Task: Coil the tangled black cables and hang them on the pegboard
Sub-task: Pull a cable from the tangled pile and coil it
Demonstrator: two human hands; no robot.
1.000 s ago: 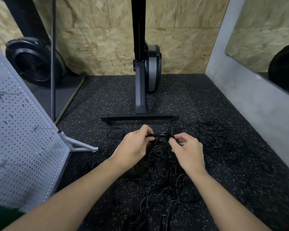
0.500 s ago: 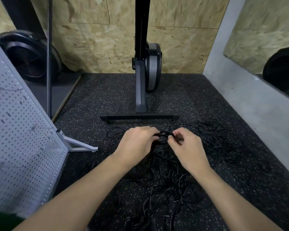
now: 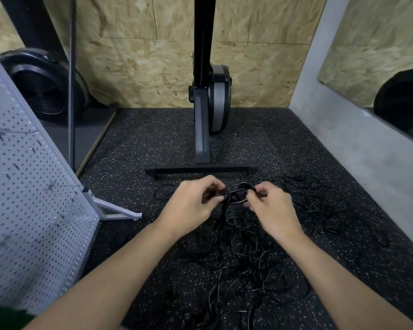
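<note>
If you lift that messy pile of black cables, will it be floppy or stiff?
Probably floppy: the black cables lie in loose curls on the floor, and the strand below the left hand droops. Likely tangly too: strands cross everywhere, so lifting one would probably drag others. The thin strands look light.

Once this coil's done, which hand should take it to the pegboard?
Left, probably. The left hand grips the coil and sits nearer the pegboard; the right hand pinches the coil's far side and would have to cross over.
</note>
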